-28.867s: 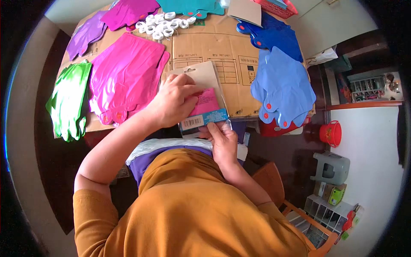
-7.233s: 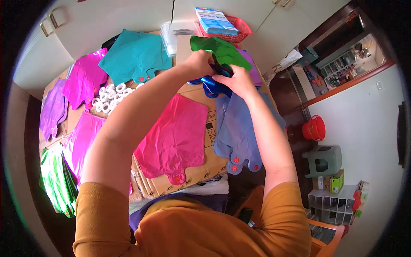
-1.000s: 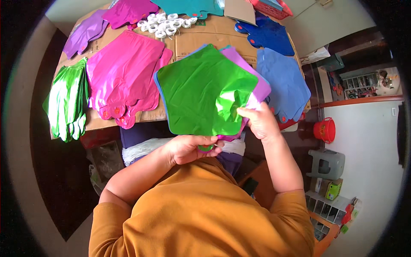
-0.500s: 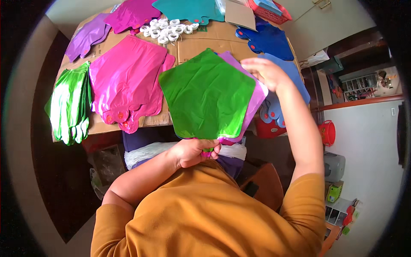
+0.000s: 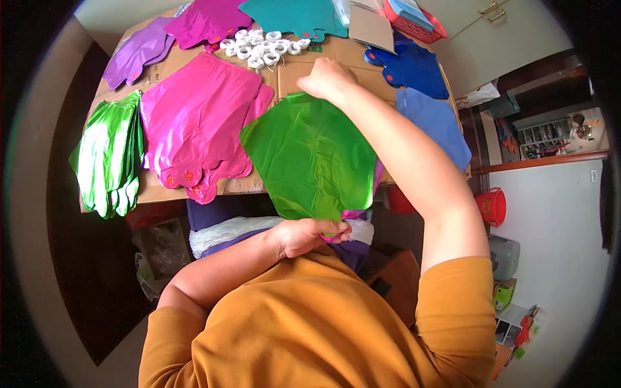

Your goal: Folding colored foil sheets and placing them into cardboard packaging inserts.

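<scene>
My left hand [image 5: 303, 238]: closed on green foil sheet [image 5: 310, 155], lower end. My right hand [image 5: 328, 79]: curled at top, hold unclear. Step, seemingly: evening edges; next wants firm lower pinch.

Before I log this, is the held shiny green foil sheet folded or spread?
Spread: the green sheet shows its broad face above the left hand.

No words or numbers can be read: a green printed mark [image 5: 314, 48] on the cardboard [image 5: 370, 72], small red spots [image 5: 189, 175] on the tabs [image 5: 204, 193] of the pink sheets [image 5: 199, 113] and dark blue sheets [image 5: 415, 72], and a yellowish mark [image 5: 490, 206] on the red bucket [image 5: 499, 207] are too small or blurred.
</scene>
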The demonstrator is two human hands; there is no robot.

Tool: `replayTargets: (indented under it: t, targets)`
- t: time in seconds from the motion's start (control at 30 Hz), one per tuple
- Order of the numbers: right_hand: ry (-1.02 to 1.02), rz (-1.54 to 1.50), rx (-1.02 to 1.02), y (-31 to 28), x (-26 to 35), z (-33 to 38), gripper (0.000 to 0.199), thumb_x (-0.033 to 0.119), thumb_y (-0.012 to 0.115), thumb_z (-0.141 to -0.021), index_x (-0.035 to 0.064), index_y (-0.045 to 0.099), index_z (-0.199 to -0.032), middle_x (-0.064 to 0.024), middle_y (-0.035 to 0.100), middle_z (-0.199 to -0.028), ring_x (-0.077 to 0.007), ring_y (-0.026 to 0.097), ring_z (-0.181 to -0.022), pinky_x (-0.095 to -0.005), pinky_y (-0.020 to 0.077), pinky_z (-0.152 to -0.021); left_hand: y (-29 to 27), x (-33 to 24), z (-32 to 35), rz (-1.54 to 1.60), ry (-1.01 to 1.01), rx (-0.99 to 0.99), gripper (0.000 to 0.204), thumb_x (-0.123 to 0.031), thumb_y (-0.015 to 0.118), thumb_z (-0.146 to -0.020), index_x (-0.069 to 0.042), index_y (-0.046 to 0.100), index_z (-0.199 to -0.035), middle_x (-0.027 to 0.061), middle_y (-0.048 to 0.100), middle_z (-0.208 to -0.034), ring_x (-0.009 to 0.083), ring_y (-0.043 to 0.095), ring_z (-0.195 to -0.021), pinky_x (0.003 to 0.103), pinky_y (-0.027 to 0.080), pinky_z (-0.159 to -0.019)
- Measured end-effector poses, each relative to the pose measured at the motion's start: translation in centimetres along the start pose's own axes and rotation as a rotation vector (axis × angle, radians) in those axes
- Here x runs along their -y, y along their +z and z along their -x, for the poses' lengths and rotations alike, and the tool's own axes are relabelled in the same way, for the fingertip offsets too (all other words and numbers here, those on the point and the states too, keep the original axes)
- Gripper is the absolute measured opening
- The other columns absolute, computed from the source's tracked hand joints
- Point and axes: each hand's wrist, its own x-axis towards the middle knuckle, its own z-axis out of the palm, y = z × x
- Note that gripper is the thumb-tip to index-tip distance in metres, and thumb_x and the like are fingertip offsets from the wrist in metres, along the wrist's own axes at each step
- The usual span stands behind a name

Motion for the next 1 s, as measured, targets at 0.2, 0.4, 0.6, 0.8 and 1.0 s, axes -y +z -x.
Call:
replayTargets:
  t: [0.2, 0.4, 0.6, 0.8, 1.0]
  targets:
    - [0.004, -0.159, 0.014, 0.0, -1.8, -1.1, 0.037, 0.021, 0.059, -0.074, -0.0047, 0.070, -0.097, -0.0238, 0.068, -0.106, -0.0331, 0.066, -0.103, -0.0377, 0.0512, -0.090, 0.7, -0.9, -0.1, 0.155, 0.012, -0.001, 0.016, -0.018, 0.061, -0.094, -0.004, 0.061, -0.103, 0.0032, 0.062, -0.090, 0.0157, 0.059, -0.084, 0.030, 0.047, -0.083]
    - [-0.046, -0.316, -0.027, 0.0, -5.2, -2.7, 0.037, 0.025, 0.067, -0.078, -0.0056, 0.069, -0.099, -0.0210, 0.070, -0.102, -0.0295, 0.068, -0.094, -0.0374, 0.0524, -0.084, 0.3, -0.6, -0.1, 0.065, 0.034, -0.044, 0.012, -0.019, 0.059, -0.096, -0.008, 0.063, -0.093, 0.0011, 0.062, -0.086, 0.0139, 0.058, -0.085, 0.030, 0.046, -0.084]
    - [0.164, -0.813, 0.360, -2.6, -7.1, -1.3, 0.035, 0.028, 0.071, -0.087, 0.0010, 0.061, -0.108, -0.0090, 0.065, -0.093, -0.0195, 0.065, -0.081, -0.0344, 0.0533, -0.063, 0.0, -0.6, 0.0, 0.077, 0.053, -0.026, 0.016, -0.020, 0.056, -0.098, -0.007, 0.062, -0.090, 0.0015, 0.061, -0.085, 0.0137, 0.058, -0.084, 0.029, 0.046, -0.081]
    - [-0.037, -0.753, 0.291, -0.7, -7.2, -0.2, 0.022, 0.008, 0.065, -0.082, -0.0023, 0.063, -0.102, -0.0111, 0.067, -0.092, -0.0188, 0.064, -0.081, -0.0321, 0.0531, -0.068, -0.8, -0.1, -0.5, 0.083, 0.000, 0.061, 0.018, -0.017, 0.054, -0.097, -0.001, 0.060, -0.102, 0.0048, 0.061, -0.090, 0.0173, 0.059, -0.089, 0.032, 0.048, -0.085]
    - [-0.100, -0.477, 0.132, 0.7, -6.9, -1.3, 0.019, 0.009, 0.062, -0.077, -0.0038, 0.063, -0.091, -0.0079, 0.063, -0.078, -0.0180, 0.057, -0.065, -0.0333, 0.0464, -0.059, 0.3, -1.3, 0.5, 0.254, 0.018, 0.019, 0.022, -0.019, 0.059, -0.094, -0.002, 0.059, -0.108, 0.0078, 0.062, -0.102, 0.0189, 0.060, -0.096, 0.034, 0.049, -0.090]
